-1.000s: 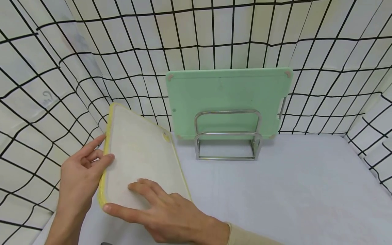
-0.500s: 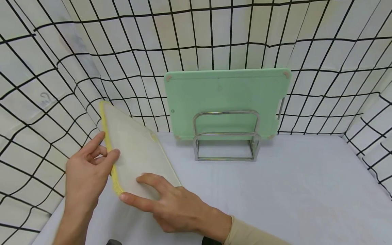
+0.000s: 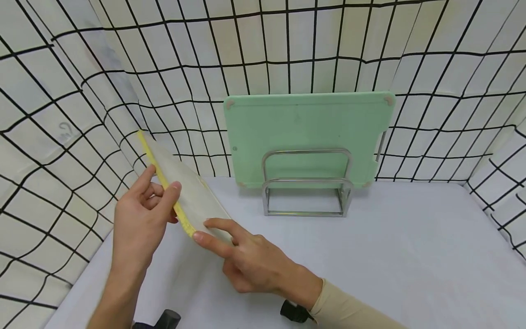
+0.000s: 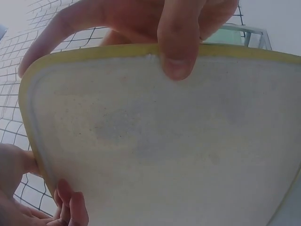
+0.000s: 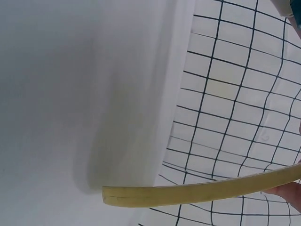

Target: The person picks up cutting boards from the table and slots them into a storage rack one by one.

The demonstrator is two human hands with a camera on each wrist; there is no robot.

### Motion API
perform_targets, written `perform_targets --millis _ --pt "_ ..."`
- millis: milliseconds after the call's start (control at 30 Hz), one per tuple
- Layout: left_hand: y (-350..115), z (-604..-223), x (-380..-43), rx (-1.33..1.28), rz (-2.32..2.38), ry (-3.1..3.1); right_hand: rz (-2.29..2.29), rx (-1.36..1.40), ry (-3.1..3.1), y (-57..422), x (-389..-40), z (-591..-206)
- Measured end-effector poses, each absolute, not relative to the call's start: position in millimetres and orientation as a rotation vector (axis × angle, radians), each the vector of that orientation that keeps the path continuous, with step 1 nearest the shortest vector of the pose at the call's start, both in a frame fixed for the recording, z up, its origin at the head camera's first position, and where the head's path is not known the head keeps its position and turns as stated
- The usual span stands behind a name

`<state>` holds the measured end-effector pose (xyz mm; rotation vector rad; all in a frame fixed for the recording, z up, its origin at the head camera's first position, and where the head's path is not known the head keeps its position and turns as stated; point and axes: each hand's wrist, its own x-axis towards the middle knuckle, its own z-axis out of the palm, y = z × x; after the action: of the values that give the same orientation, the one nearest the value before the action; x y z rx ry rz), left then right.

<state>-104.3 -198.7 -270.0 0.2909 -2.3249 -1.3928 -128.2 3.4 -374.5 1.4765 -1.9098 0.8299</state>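
Note:
A white cutting board (image 3: pixel 193 194) with a yellow rim is held tilted above the left part of the table. My left hand (image 3: pixel 141 217) pinches its yellow edge, the thumb lying on the white face in the left wrist view. At the near corner, my right hand (image 3: pixel 263 262) grips the board with its thumb at the rim and fingers against the face. The right wrist view shows the rim (image 5: pixel 197 194) nearly edge-on. Faint dark specks mark the white face (image 4: pixel 164 127).
A green cutting board (image 3: pixel 308 123) stands upright in a metal rack (image 3: pixel 306 180) at the back of the white-covered table (image 3: pixel 394 246). Black wire grid panels (image 3: pixel 287 61) enclose the table at the back and sides. Black wrist gear (image 3: pixel 168 319) shows at the front edge.
Both hands have shifted the white cutting board rightward and away at its near end. It has turned more edge-on to the head view. The green board and rack stay put.

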Motion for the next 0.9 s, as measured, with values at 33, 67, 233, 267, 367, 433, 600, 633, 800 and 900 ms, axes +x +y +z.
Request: perform_targets --millis 33,67,233,267,367,433,600,633,800,900 --pt "-198 -270 -105 0.289 -1.408 -2.322 0.850 1.483 -1.905 4 -129 -375" --pt "-197 -271 -105 0.287 -1.417 -2.325 0.864 1.487 -1.898 5 -130 -375" --pt "-196 -274 -105 0.245 -1.428 -2.345 0.882 1.490 -1.869 8 -134 -377" --pt "-196 -275 -105 0.222 -1.421 -2.358 0.885 1.484 -1.865 9 -135 -377" --pt "-195 -276 -105 0.159 -1.423 -2.394 0.904 1.471 -1.853 12 -137 -378" --pt "-195 -277 -105 0.127 -1.427 -2.419 0.915 1.462 -1.848 14 -138 -378" --pt "-195 -281 -110 -0.002 -1.386 -2.450 0.927 1.444 -1.825 19 -143 -378" --pt "-195 -282 -111 -0.033 -1.367 -2.457 0.932 1.441 -1.818 20 -144 -378" --pt "-195 -286 -117 -0.114 -1.281 -2.501 0.991 1.431 -1.792 26 -149 -379" --pt "-194 -286 -120 -0.082 -1.251 -2.519 1.006 1.428 -1.762 29 -152 -380"
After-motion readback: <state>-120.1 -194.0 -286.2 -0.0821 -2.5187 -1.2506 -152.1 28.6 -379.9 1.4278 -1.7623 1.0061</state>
